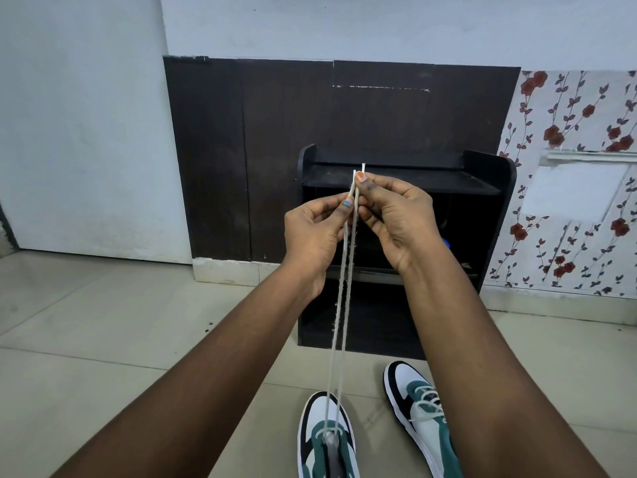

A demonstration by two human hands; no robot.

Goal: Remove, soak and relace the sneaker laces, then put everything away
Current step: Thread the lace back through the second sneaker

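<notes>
Threaded only through the lowest eyelets of the near sneaker, the soft, limp lace rises to both hands, each grip pinched on a stiff tip, the best hold.

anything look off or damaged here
Nothing spilled or broken. The dark wall panel has chipped, peeling edges along its top. The left sneaker is laced only at its lowest eyelets, while the right sneaker is laced.
</notes>
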